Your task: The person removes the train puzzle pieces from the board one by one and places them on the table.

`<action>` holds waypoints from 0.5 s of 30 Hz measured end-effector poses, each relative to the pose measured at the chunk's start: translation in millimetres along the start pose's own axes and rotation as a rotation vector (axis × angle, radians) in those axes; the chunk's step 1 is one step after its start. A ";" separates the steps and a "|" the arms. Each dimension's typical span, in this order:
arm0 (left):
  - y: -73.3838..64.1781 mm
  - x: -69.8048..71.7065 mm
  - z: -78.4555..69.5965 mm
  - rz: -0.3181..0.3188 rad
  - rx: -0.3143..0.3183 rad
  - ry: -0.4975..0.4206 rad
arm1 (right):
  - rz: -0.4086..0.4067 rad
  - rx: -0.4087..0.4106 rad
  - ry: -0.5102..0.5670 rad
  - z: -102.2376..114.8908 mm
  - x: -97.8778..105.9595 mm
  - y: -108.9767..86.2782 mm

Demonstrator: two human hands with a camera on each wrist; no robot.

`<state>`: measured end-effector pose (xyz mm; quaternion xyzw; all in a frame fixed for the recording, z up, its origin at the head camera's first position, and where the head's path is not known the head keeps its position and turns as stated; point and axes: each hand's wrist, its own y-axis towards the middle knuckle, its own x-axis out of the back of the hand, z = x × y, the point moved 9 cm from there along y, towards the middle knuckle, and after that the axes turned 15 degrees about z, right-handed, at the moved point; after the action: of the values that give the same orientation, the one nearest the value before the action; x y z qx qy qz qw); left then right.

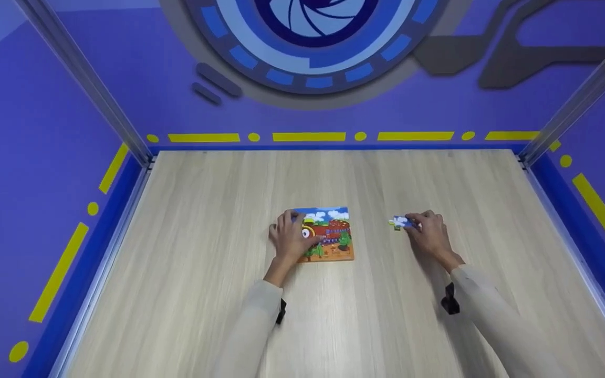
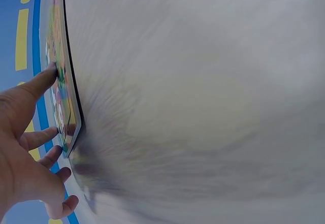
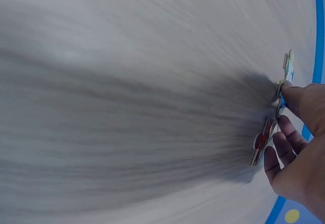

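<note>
A square jigsaw puzzle [image 1: 338, 252] with a red cartoon train, trees and white clouds lies on the wooden table. My left hand [image 1: 289, 236] rests over its left side, fingers spread, with the thumb and fingertips touching its surface. In the left wrist view, the thumb [image 2: 45, 79] presses on the picture. To the right of the puzzle, my right hand [image 1: 431, 233] pinches a small blue puzzle piece [image 3: 282, 101] between thumb and fingers. A green-and-white piece [image 3: 289, 66] lies just beyond the thumb. Below the fingers a red piece [image 3: 261, 140] shows, mostly hidden by the hand in the head view.
The pale wooden table [image 1: 218, 210] is bounded by a blue back wall [image 1: 124, 105] with yellow markings and by side panels. Metal posts [image 1: 92, 89] stand at the far corners. Bare tabletop lies between the puzzle and the loose pieces.
</note>
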<state>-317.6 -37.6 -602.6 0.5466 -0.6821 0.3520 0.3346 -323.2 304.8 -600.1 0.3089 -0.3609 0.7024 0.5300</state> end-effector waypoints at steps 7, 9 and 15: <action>-4.2 -2.4 1.2 -0.033 -0.019 0.011 | -0.023 0.006 0.066 2.6 1.7 -1.0; -7.3 0.5 -1.6 -0.064 -0.046 0.017 | -0.038 0.023 0.091 5.7 3.3 -0.1; -7.5 3.6 -5.3 -0.072 -0.160 -0.057 | -0.049 0.128 0.147 22.2 8.4 2.3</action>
<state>-310.5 -36.2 -595.9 0.5521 -0.6972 0.2687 0.3701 -326.3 290.2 -581.4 0.2986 -0.2677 0.7315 0.5514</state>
